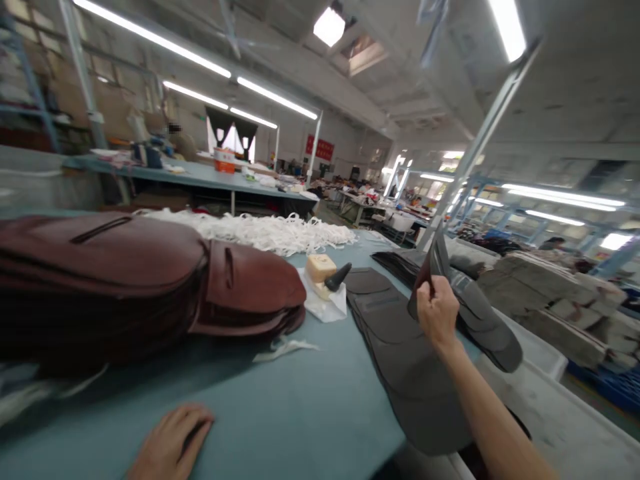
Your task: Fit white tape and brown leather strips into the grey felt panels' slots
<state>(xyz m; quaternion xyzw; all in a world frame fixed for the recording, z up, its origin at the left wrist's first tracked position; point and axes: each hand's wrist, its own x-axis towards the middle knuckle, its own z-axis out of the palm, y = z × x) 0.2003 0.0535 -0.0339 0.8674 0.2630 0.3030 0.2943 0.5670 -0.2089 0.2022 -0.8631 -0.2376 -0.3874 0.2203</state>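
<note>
Two grips working: right grip (437, 313) pinching upright dark grey panel (436, 257), left grip (170, 440) lying open on blue desk (280, 407); loosening pinch risking panel slipping onto panel stack (405, 380) below right grip.

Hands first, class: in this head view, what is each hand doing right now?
Left hand: open, resting flat on the blue tabletop, holding nothing.
Right hand: closed, pinching up the edge of a dark grey cut panel.

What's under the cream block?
A crumpled white paper on the blue table. The block hides the paper directly beneath it.
</note>
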